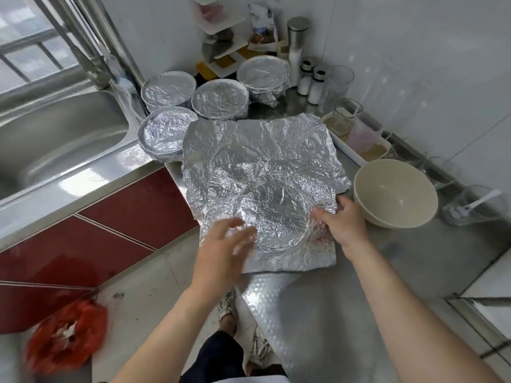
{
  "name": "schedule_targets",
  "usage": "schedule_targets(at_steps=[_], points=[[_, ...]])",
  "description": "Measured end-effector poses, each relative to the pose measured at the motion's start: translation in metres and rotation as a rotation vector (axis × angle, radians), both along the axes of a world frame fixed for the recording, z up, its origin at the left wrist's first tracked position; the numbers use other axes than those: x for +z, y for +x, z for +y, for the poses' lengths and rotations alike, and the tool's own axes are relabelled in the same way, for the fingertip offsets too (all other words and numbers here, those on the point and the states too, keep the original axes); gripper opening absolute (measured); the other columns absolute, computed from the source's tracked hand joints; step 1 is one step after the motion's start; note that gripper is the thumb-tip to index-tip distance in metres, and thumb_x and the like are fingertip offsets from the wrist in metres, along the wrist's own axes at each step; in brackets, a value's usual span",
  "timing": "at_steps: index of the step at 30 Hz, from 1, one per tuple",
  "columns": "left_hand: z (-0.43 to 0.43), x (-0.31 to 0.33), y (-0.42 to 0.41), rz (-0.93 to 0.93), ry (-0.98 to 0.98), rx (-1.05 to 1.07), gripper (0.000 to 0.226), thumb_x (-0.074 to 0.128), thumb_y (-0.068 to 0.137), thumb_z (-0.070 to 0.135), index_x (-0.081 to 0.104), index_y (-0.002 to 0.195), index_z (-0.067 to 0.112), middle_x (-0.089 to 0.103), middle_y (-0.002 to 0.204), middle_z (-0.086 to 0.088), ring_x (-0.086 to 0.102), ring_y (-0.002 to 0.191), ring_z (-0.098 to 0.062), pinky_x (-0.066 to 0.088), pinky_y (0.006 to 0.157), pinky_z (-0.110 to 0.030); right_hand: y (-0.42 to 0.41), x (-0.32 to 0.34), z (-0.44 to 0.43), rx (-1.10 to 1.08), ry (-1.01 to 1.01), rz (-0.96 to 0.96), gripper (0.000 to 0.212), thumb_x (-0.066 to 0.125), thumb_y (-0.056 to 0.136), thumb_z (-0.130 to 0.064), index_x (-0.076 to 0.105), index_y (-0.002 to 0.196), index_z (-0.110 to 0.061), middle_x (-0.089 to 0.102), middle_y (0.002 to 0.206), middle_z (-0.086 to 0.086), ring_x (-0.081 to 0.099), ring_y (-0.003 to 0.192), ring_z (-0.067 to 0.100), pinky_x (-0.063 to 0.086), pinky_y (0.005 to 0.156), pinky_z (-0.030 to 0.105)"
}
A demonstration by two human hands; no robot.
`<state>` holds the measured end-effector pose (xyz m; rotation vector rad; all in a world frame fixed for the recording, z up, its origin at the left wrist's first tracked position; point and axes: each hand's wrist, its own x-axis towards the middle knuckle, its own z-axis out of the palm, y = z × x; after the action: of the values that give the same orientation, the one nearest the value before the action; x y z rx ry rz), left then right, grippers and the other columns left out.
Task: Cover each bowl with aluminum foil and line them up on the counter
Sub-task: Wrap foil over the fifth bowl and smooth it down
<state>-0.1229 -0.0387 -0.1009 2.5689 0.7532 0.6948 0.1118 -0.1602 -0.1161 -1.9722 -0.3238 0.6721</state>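
Crumpled foil sheet [276,217] lies on the counter [331,299], a round imprint showing; what it hides is unclear. Right hand [343,219] pinches its right edge; blurred left hand [221,244], fingers spread, is over its near-left part. Bare bowl [395,193] sits right of it, four covered bowls [219,98] behind

Steel counter, loaded from the hands back to the wall
The counter [318,313] carries crumpled foil sheets [260,150] spread under the left hand [224,244] and right hand [343,214]. Beyond the left hand stand four foil-covered bowls [166,131] (the farthest sits apart, nearer the wall). An uncovered cream bowl [395,192] sits just right of the right hand, with a white tray [356,150] of glasses beyond it
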Motion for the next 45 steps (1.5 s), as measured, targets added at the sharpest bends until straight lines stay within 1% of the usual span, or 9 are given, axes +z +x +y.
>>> schedule_targets(at_steps=[3, 16, 18, 20, 23, 27, 35, 38, 45], points=[[-0.015, -0.016, 0.008, 0.153, 0.125, -0.308, 0.027, 0.06, 0.088, 0.034, 0.074, 0.108, 0.021, 0.068, 0.119, -0.001, 0.061, 0.11, -0.026, 0.056, 0.088, -0.041, -0.003, 0.005, 0.004, 0.022, -0.022, -0.023, 0.079, 0.078, 0.08, -0.026, 0.038, 0.145, -0.008, 0.044, 0.147, 0.01, 0.044, 0.132, 0.026, 0.038, 0.106, 0.039], [-0.015, -0.025, 0.016, 0.047, 0.17, -0.264, 0.022, 0.057, 0.088, 0.028, 0.075, 0.092, 0.016, 0.064, 0.088, 0.0, 0.057, 0.081, -0.02, 0.046, 0.073, -0.028, -0.01, 0.001, -0.001, -0.045, -0.066, -0.111, 0.084, 0.079, 0.077, -0.039, 0.033, 0.145, -0.02, 0.042, 0.145, 0.005, 0.044, 0.128, 0.024, 0.04, 0.106, 0.043], [-0.016, -0.026, 0.018, 0.048, 0.16, -0.269, 0.021, 0.057, 0.089, 0.028, 0.075, 0.094, 0.017, 0.064, 0.089, 0.0, 0.057, 0.081, -0.021, 0.047, 0.072, -0.029, -0.016, 0.005, -0.004, -0.064, -0.116, -0.328, 0.08, 0.077, 0.079, -0.036, 0.036, 0.143, -0.011, 0.043, 0.14, 0.014, 0.042, 0.126, 0.029, 0.036, 0.106, 0.04], [-0.016, -0.027, 0.019, 0.045, 0.159, -0.276, 0.021, 0.057, 0.09, 0.028, 0.075, 0.094, 0.017, 0.064, 0.088, 0.0, 0.055, 0.081, -0.02, 0.046, 0.072, -0.028, -0.024, 0.012, -0.007, -0.002, -0.092, -0.753, 0.051, 0.077, 0.08, -0.024, 0.057, 0.123, -0.007, 0.054, 0.121, 0.017, 0.048, 0.111, 0.034, 0.036, 0.096, 0.039], [-0.017, -0.027, 0.022, 0.053, 0.16, -0.271, 0.017, 0.063, 0.089, 0.028, 0.074, 0.093, 0.016, 0.064, 0.088, 0.0, 0.054, 0.081, -0.021, 0.047, 0.072, -0.031, -0.049, 0.014, -0.009, 0.363, 0.032, -1.048, 0.01, 0.077, 0.077, -0.009, 0.069, 0.084, -0.01, 0.06, 0.09, 0.007, 0.054, 0.083, 0.027, 0.042, 0.077, 0.036], [-0.019, -0.024, 0.021, 0.04, 0.142, -0.286, 0.016, 0.069, 0.088, 0.029, 0.074, 0.092, 0.014, 0.063, 0.087, 0.0, 0.053, 0.08, -0.02, 0.046, 0.071, -0.029, -0.07, -0.005, -0.02, 0.714, -0.013, -1.077, 0.01, 0.077, 0.079, -0.013, 0.067, 0.081, -0.014, 0.06, 0.086, -0.001, 0.05, 0.081, 0.02, 0.046, 0.073, 0.031], [-0.008, -0.023, 0.014, 0.089, 0.178, -0.301, 0.022, 0.062, 0.087, 0.034, 0.075, 0.092, 0.017, 0.064, 0.085, 0.002, 0.054, 0.079, -0.018, 0.045, 0.071, -0.024, -0.074, -0.009, -0.022, 0.766, 0.018, -1.205, 0.017, 0.079, 0.075, -0.007, 0.069, 0.088, -0.012, 0.063, 0.09, 0.001, 0.055, 0.084, 0.021, 0.044, 0.071, 0.028], [-0.006, -0.027, 0.018, 0.12, 0.17, -0.321, 0.024, 0.059, 0.092, 0.037, 0.074, 0.088, 0.018, 0.063, 0.084, 0.004, 0.055, 0.078, -0.018, 0.049, 0.069, -0.03, -0.075, -0.01, -0.019, 0.761, 0.014, -1.247, 0.002, 0.068, 0.085, -0.01, 0.067, 0.086, -0.012, 0.062, 0.087, 0.003, 0.055, 0.081, 0.023, 0.046, 0.067, 0.031], [-0.026, -0.037, 0.033, 0.105, 0.236, -0.342, 0.03, 0.055, 0.097, 0.029, 0.061, 0.07, 0.017, 0.057, 0.069, 0.002, 0.045, 0.066, -0.018, 0.044, 0.063, -0.035, -0.06, -0.009, -0.025, 0.79, 0.026, -1.34, 0.012, 0.07, 0.08, -0.002, 0.066, 0.076, -0.013, 0.058, 0.077, 0.002, 0.055, 0.075, 0.023, 0.034, 0.066, 0.03]])
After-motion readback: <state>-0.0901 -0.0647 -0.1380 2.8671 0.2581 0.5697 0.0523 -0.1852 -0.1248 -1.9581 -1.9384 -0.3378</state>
